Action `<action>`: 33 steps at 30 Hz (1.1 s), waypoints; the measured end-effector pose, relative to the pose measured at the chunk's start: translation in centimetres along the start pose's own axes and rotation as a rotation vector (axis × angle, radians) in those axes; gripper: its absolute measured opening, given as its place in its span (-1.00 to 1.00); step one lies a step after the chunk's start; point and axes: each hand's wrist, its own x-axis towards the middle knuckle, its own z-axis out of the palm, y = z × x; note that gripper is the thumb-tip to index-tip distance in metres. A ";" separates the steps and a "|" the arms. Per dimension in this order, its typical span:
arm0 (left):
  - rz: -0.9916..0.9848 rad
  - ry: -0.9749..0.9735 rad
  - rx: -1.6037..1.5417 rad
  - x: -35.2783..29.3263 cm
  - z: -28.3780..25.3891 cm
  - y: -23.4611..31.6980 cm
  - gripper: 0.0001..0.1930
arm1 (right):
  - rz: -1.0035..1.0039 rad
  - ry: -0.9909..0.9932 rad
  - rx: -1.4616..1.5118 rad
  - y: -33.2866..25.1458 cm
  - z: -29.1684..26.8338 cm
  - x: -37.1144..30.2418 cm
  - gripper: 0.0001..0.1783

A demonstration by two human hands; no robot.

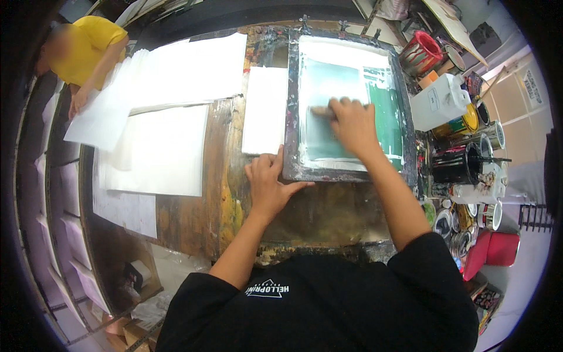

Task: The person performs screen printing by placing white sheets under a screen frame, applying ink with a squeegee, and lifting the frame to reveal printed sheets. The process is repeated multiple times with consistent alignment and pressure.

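Observation:
A screen printing frame with a dark, paint-stained border lies in front of me. Its mesh has a pale, hazy left side and a green right part with white patches. Over the mesh, my right hand is closed round a small brownish piece, too blurred to name. My left hand is at the frame's near left corner, fingers spread and thumb along the near edge. Just beyond its fingertips is a stack of white paper, left of the frame.
Large white sheets cover the left of the stained wooden table. At the far left, a person in yellow handles a sheet. Paint cans, a white jug and several other containers crowd the right side. Drying racks stand at left.

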 end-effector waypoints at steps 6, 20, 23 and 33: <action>0.038 0.040 -0.026 0.6 -0.5 0.4 0.17 | 0.051 -0.241 0.005 7.2 0.4 14.8 -0.51; 0.098 0.101 -0.068 0.3 -0.5 0.6 0.16 | -0.006 -0.131 -0.030 0.8 -2.1 2.0 -0.63; 0.097 0.111 -0.106 0.1 -0.5 0.3 0.09 | -0.068 -0.144 0.004 -2.3 -4.9 -4.7 -0.53; 0.174 0.300 -0.820 7.2 -4.8 7.2 0.10 | -0.113 0.614 -0.084 -3.6 -15.0 -0.7 -0.42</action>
